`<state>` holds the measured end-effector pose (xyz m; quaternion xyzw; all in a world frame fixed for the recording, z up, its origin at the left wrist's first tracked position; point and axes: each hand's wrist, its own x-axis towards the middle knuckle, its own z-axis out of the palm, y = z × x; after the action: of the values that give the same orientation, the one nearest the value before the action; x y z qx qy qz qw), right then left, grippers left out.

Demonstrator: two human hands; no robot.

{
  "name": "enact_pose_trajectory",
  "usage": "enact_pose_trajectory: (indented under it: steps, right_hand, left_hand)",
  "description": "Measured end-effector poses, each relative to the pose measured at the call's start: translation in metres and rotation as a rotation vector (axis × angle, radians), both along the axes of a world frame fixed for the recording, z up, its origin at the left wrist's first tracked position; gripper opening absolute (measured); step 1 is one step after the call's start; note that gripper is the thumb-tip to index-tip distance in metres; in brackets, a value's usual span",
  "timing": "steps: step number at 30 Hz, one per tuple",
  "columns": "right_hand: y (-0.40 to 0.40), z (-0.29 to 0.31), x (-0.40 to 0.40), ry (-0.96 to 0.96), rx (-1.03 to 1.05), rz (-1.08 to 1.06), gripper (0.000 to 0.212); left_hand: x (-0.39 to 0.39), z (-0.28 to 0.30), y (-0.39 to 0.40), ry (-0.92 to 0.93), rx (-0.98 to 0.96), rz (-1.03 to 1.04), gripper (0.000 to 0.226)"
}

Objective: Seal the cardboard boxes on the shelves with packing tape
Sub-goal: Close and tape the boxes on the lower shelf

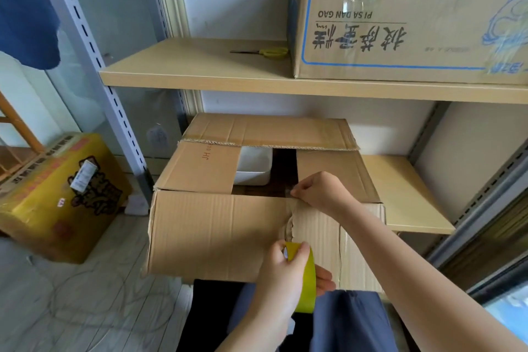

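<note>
Cardboard box [217, 226] on the lower shelf [411, 203] is barely started: top flaps gape. Left hand [281, 274] grips the yellow tape roll [305, 280] near its front; right hand [320, 190] pinches the tape end at the top edge. Far upper box [400, 23] looks taped already.

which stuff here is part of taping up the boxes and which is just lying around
In use: tape roll held by the left hand; open box on the lower shelf; right hand pinching the tape end at its top edge; scissors.

Lying about: yellow box on the floor; white tub inside the open box; blue cloth.
</note>
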<state>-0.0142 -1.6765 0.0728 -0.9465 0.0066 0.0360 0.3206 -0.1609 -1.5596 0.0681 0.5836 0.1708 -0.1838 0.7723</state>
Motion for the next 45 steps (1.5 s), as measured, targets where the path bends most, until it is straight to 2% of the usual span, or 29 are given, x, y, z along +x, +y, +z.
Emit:
enact_pose_trajectory:
  steps: [2, 3, 4, 6, 7, 8, 10, 12, 15, 17, 20, 23, 27, 32, 37, 45]
  right_hand:
    - [-0.003, 0.002, 0.004, 0.003, -0.114, 0.013, 0.078]
    - [-0.004, 0.001, 0.003, -0.072, -0.176, 0.005, 0.084]
    - [-0.004, 0.000, -0.001, -0.211, -0.213, 0.007, 0.074]
    - [-0.004, -0.011, -0.012, -0.604, -0.273, 0.137, 0.037]
    - [-0.003, -0.017, -0.017, -0.722, -0.313, 0.241, 0.037]
    - [-0.001, -0.024, -0.021, -0.749, -0.359, 0.337, 0.043]
    - [0.000, -0.035, -0.023, -0.750, -0.469, 0.389, 0.051]
    - [0.000, -0.039, -0.016, -0.742, -0.545, 0.340, 0.053]
    - [0.000, -0.036, 0.003, -0.740, -0.556, 0.345, 0.054]
    - [-0.003, -0.030, 0.020, -0.635, -0.544, 0.356, 0.051]
    - [-0.010, -0.020, 0.046, -0.457, -0.494, 0.346, 0.051]
    - [-0.013, -0.022, 0.059, -0.457, -0.494, 0.378, 0.051]
    - [-0.013, -0.025, 0.068, -0.415, -0.477, 0.420, 0.050]
    - [-0.013, -0.026, 0.070, -0.420, -0.468, 0.446, 0.050]
    - [-0.013, -0.027, 0.072, -0.439, -0.501, 0.452, 0.050]
    - [-0.013, -0.029, 0.075, -0.422, -0.538, 0.431, 0.050]
  left_hand:
    - [0.000, -0.007, -0.003, 0.014, -0.014, 0.013, 0.018]
    - [0.000, -0.011, -0.003, 0.012, -0.023, 0.017, 0.018]
    - [0.000, -0.013, -0.003, 0.002, -0.032, 0.025, 0.018]
    - [0.002, -0.015, -0.001, -0.021, -0.054, 0.052, 0.021]
    - [0.005, -0.016, 0.001, -0.029, -0.064, 0.062, 0.023]
    - [0.007, -0.017, 0.001, -0.034, -0.069, 0.067, 0.025]
    - [0.008, -0.017, 0.003, -0.039, -0.064, 0.072, 0.022]
    - [0.013, -0.018, 0.004, -0.063, -0.051, 0.084, 0.014]
    - [0.027, -0.024, 0.009, -0.137, 0.019, 0.046, 0.012]
    - [0.029, -0.035, 0.012, -0.108, 0.064, 0.004, 0.010]
    - [0.015, -0.066, 0.015, -0.003, 0.119, -0.067, 0.013]
    - [0.021, -0.092, 0.018, -0.014, 0.130, -0.089, 0.028]
    - [0.049, -0.110, 0.013, 0.070, 0.009, -0.172, 0.040]
    - [0.076, -0.130, 0.007, 0.087, -0.079, -0.069, 0.044]
    - [0.101, -0.140, 0.002, 0.146, -0.240, 0.027, 0.039]
    - [0.103, -0.144, -0.006, 0.156, -0.440, 0.158, 0.012]
